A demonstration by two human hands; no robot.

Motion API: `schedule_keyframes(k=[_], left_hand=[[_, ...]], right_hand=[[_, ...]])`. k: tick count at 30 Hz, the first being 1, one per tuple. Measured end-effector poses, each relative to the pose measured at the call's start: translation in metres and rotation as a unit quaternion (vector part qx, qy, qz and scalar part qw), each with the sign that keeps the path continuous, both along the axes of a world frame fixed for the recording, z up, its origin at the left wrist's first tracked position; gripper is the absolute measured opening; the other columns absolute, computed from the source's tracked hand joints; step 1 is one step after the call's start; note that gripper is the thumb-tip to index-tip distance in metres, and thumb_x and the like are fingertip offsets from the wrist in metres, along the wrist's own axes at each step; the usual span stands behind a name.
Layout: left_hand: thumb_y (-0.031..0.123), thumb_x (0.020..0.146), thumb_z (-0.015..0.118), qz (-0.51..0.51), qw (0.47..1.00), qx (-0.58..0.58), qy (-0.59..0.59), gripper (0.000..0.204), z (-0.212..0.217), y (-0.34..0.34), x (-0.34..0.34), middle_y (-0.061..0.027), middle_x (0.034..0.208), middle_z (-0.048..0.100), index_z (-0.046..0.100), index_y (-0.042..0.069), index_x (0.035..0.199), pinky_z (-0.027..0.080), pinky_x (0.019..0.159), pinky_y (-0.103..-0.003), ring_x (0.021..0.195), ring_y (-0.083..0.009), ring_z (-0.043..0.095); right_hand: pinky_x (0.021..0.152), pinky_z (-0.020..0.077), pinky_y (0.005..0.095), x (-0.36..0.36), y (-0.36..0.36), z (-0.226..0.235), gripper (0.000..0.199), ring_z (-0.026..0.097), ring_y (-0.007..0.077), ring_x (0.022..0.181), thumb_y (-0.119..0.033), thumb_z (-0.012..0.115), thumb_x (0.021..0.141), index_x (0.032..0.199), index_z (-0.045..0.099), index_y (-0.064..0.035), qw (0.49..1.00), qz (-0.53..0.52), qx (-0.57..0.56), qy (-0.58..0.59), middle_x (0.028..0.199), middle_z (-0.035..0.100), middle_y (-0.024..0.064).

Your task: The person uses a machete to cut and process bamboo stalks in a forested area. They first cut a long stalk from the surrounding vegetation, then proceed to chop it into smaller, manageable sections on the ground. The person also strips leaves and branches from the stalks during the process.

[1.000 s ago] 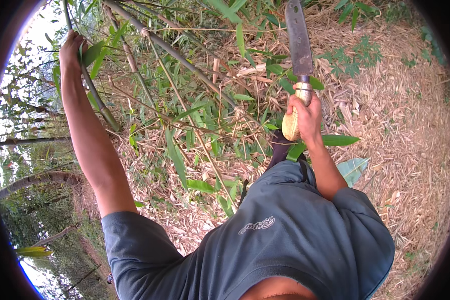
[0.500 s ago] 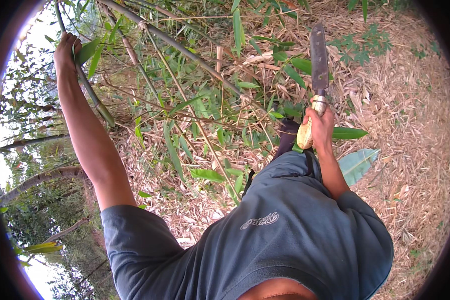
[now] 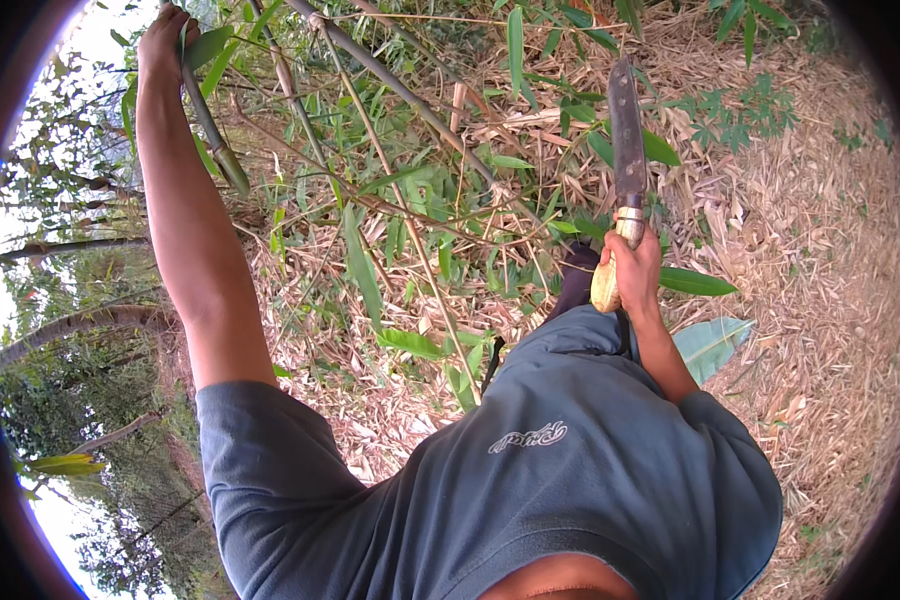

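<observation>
L hand (image 3: pixel 165 45) raised high, fingers wrapped tight round a thin green bamboo stem (image 3: pixel 215 140), bending it over. R hand (image 3: pixel 632 265) fisted on the pale wooden handle of a long dark-bladed machete (image 3: pixel 626 150), blade pointing up and away from the body, not touching any stalk.

To do it well, imo: keep the stem taut w/ the L hand, strike at a slant well below that grip, swing away from legs; the other thin leaning bamboo canes (image 3: pixel 400 90) w/ long green leaves may snag the blade.

Ground (image 3: pixel 820 250): thick dry straw-coloured leaf litter, uneven, prob slippery. One broad pale green leaf (image 3: pixel 715 345) lies just beside the R forearm. Outdoors; trees and bright sky at far left.
</observation>
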State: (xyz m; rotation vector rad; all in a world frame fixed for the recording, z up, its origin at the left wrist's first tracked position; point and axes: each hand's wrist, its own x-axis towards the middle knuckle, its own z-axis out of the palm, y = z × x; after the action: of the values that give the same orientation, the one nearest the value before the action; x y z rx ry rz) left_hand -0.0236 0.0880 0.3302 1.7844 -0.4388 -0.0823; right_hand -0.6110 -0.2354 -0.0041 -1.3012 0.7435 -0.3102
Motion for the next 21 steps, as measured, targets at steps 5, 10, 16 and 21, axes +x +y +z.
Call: schedule_keyframes(k=[5, 10, 16, 21], left_hand=[[0.015, 0.094, 0.06, 0.067, 0.995, 0.058, -0.051, 0.009, -0.011, -0.02, -0.017, 0.0009, 0.075, 0.055, 0.059, 0.006, 0.093, 0.041, 0.055, -0.022, 0.063, -0.0074, 0.052], [0.008, 0.084, 0.054, 0.09, 0.982, 0.104, -0.133, 0.002, -0.018, -0.043, -0.051, -0.0051, 0.067, 0.048, 0.054, 0.008, 0.083, 0.045, 0.046, -0.034, 0.057, -0.0174, 0.05], [0.003, 0.081, 0.052, 0.125, 0.975, 0.103, -0.149, 0.006, -0.024, -0.051, -0.067, -0.0043, 0.068, 0.047, 0.056, 0.006, 0.085, 0.044, 0.046, -0.034, 0.06, -0.0159, 0.049], [0.004, 0.084, 0.053, 0.161, 0.965, 0.129, -0.16, 0.006, -0.029, -0.059, -0.068, -0.0022, 0.069, 0.049, 0.059, 0.006, 0.083, 0.04, 0.05, -0.029, 0.063, -0.0126, 0.048]], right_hand=[[0.049, 0.0472, 0.0272, -0.006, 0.007, 0.006, 0.033, 0.055, 0.0109, 0.055, -0.003, 0.057, 0.084, 0.116, 0.053, 0.0044, 0.999, 0.027, -0.031, 0.011, 0.072, 0.058, 0.0052], [0.053, 0.0469, 0.0268, -0.001, 0.039, 0.021, 0.023, 0.056, 0.0095, 0.058, -0.009, 0.059, 0.086, 0.106, 0.053, 0.0006, 0.994, 0.016, -0.044, -0.102, 0.069, 0.059, 0.0032], [0.054, 0.0458, 0.0262, 0.042, 0.051, 0.067, 0.024, 0.055, 0.0093, 0.058, -0.008, 0.061, 0.085, 0.107, 0.054, 0.0005, 0.983, 0.163, 0.036, -0.074, 0.071, 0.058, 0.0033], [0.054, 0.0485, 0.0268, 0.088, 0.056, 0.12, 0.027, 0.057, 0.0102, 0.06, -0.006, 0.06, 0.086, 0.11, 0.053, 0.0023, 0.952, 0.081, 0.034, -0.295, 0.077, 0.061, 0.0061]])
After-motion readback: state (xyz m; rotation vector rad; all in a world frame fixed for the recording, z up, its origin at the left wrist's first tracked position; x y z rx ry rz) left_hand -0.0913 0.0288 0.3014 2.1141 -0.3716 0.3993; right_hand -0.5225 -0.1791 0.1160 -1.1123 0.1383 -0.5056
